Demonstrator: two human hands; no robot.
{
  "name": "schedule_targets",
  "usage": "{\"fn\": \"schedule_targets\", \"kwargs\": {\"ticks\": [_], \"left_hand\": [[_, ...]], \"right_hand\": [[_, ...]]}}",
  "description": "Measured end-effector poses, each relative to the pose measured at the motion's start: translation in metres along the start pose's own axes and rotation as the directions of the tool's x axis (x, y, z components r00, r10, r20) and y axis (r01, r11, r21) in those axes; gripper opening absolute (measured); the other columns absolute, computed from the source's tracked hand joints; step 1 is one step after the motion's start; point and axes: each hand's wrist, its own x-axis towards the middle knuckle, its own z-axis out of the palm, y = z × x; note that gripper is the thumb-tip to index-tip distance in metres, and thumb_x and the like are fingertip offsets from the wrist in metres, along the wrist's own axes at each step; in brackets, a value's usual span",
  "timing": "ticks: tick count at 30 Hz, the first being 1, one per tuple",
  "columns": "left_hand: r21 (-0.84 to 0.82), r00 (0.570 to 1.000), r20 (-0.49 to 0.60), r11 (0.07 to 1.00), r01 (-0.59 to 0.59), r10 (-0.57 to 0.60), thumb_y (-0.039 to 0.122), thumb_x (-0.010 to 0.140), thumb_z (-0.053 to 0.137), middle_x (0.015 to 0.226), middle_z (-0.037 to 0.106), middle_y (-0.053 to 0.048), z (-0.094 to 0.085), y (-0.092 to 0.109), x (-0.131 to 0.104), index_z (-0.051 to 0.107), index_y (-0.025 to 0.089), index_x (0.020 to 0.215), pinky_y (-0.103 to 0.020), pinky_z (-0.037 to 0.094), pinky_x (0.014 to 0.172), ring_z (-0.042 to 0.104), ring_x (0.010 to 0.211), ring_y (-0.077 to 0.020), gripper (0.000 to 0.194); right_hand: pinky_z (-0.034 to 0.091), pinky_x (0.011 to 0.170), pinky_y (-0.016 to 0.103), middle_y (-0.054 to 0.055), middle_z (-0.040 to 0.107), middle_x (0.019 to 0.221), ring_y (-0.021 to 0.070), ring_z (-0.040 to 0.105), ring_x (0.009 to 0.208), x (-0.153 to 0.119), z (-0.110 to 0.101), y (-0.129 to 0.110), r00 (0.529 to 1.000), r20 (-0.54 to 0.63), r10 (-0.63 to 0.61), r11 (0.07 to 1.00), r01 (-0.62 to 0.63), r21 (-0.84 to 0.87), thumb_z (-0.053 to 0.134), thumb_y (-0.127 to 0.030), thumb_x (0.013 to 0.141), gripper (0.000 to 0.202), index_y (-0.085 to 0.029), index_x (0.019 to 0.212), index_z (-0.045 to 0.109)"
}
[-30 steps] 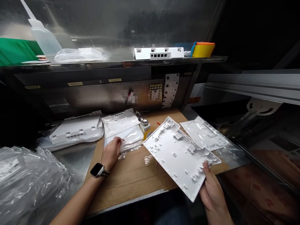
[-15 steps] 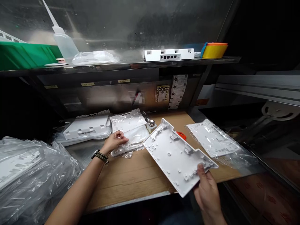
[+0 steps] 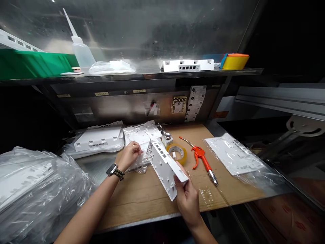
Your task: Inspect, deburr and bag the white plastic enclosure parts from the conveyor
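Observation:
My right hand grips one end of a white plastic housing cover. The cover is tilted on edge, with its row of port cutouts facing up and small posts showing inside. My left hand is closed, thumb and fingers pinched together, over a stack of clear plastic bags; whether a bag edge is between them is hidden. Behind that hand lies another white cover in clear film. Right of the held cover are a roll of yellowish tape and an orange air blow gun.
Bagged white covers lie at the left, back left and right. A small metal-capped bottle stands behind the tape. On the shelf are a squeeze bottle, a green bin and a white housing.
My right hand has moved left and turned the cover from nearly face-up to edge-on, uncovering the tape and blow gun. My left hand stays by the bags. The view has shifted slightly.

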Motion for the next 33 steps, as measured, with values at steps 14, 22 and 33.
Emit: {"fn": "schedule_targets", "kwargs": {"ticks": [14,22,33], "left_hand": [[0.129,0.995,-0.053,0.989,-0.074,0.082,-0.001,0.079,0.044,0.164,0.045,-0.008,-0.021,0.042,0.045,0.048,0.027,0.155,-0.035,0.053,0.076,0.064,0.087,-0.0193,0.081],[-0.187,0.952,0.297,0.982,-0.023,0.079,0.011,0.073,0.055,0.103,0.078,-0.008,-0.014,0.084,0.016,0.049,0.019,0.156,-0.02,0.039,0.044,0.043,0.048,-0.0071,0.084],[0.057,0.945,-0.062,0.946,-0.318,0.322,0.016,0.095,0.05,0.14,0.07,-0.004,0.004,0.114,-0.014,0.072,0.029,0.134,-0.038,0.06,0.081,0.073,0.093,-0.0243,0.047]], "right_hand": [[0.059,0.104,0.039,0.016,0.069,0.139,0.0306,0.067,0.131,-0.007,-0.003,-0.004,0.991,-0.127,-0.037,0.999,0.034,-0.027,0.056,-0.043,0.105,0.051,-0.019,0.15,0.057],[0.063,0.098,0.038,0.017,0.073,0.132,0.0315,0.073,0.12,-0.028,-0.024,0.004,0.945,-0.188,-0.267,0.952,0.228,-0.206,0.059,-0.035,0.103,0.046,-0.02,0.147,0.06],[0.059,0.104,0.043,0.014,0.076,0.126,0.0333,0.072,0.122,-0.04,-0.016,0.003,0.98,-0.193,0.047,0.998,-0.054,-0.032,0.057,-0.054,0.101,0.05,-0.022,0.137,0.069]]}}
